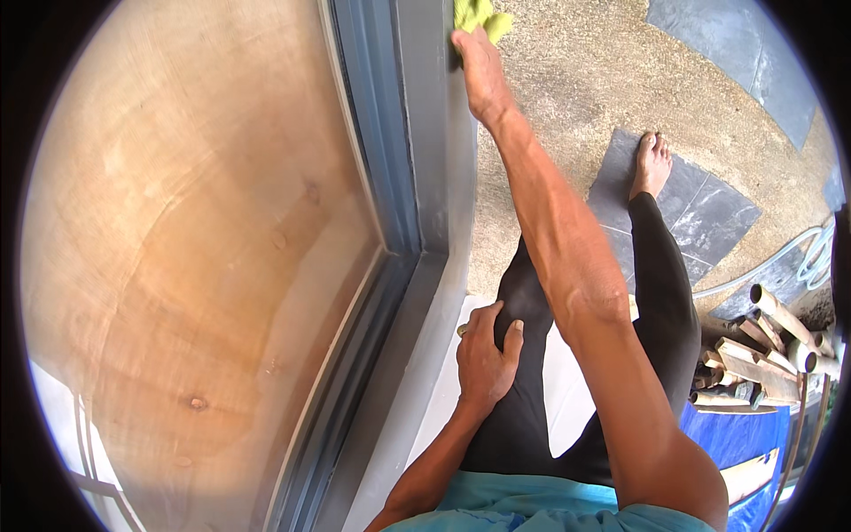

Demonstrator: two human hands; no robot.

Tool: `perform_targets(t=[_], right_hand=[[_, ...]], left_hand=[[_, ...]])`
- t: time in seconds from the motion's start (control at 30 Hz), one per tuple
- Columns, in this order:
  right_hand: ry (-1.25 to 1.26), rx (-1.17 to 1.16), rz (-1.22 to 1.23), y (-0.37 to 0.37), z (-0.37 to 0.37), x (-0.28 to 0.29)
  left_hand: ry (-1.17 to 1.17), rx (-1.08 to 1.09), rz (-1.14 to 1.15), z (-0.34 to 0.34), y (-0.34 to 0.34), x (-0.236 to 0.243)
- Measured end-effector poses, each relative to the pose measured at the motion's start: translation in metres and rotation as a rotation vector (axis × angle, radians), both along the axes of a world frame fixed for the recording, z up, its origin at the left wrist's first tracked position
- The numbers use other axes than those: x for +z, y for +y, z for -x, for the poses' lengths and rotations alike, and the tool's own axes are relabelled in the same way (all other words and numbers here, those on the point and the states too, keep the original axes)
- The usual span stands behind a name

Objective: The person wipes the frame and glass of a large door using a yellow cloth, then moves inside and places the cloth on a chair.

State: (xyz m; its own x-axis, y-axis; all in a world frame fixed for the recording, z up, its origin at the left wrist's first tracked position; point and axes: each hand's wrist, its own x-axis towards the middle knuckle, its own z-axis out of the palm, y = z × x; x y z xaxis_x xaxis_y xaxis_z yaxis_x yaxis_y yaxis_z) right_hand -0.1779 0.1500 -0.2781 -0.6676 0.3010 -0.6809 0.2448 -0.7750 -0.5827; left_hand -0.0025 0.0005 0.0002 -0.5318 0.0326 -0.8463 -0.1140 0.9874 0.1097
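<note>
Cloth, crumpled, yellow-green, soft fabric [483, 15]: at the upper end of the frame's outer edge, partly cut off by the limit of view. Held by the person's right hand, bare [483, 78]; grip closed on the cloth, fingers partly hidden. Right arm outstretched, passing above the legs.

Left hand, bare [486, 359]: laid on the left thigh, near the knee; grip relaxed and open, thumb spread from the fingers. A small greenish item shows at its outer fingers, too small to identify.

Frame, grey, ridged, straight-sided [430, 133]: two members meeting at a corner left of the left knee. Encloses a large, flat panel, light brown with wood grain and knots [195, 266]; pale reflections at its lower left corner.

Clothing: black, close-fitting leggings [665, 293]; turquoise fabric top [532, 496].

Ground, rough, tan, pebbly [567, 89]: inset with dark grey, rectangular slate tiles [683, 217]. Bare right foot [654, 167] at the upper edge of these tiles. Toward the ground's right edge: pale blue, coiled hose [814, 257]; below it, stacked wood offcuts and pipes, brown and beige [753, 363]; beneath, bright blue sheeting [731, 434].
</note>
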Motion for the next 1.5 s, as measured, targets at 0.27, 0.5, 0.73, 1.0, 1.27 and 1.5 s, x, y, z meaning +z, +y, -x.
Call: perform_targets(t=[0.27,0.5,0.73,1.0,1.27,1.5], right_hand=[[-0.344,-0.071,0.36,-0.077,-0.053,-0.032],[0.049,-0.005,-0.211,0.018,0.012,-0.017],[-0.286,0.103,0.461,-0.131,-0.113,-0.068],[-0.294,0.003,0.459,-0.07,-0.062,-0.066],[-0.284,0.124,0.237,-0.125,-0.112,-0.099],[-0.403,0.131,0.619,-0.142,-0.116,-0.066]], left_hand=[[0.006,0.016,0.002,0.008,0.006,-0.008],[0.015,0.006,0.007,0.01,0.009,-0.004],[0.001,-0.068,-0.005,0.014,0.02,-0.01],[0.0,-0.034,0.01,0.02,0.02,-0.009],[-0.019,-0.068,-0.015,0.025,0.024,-0.007],[0.018,-0.083,-0.035,0.028,0.012,-0.013]])
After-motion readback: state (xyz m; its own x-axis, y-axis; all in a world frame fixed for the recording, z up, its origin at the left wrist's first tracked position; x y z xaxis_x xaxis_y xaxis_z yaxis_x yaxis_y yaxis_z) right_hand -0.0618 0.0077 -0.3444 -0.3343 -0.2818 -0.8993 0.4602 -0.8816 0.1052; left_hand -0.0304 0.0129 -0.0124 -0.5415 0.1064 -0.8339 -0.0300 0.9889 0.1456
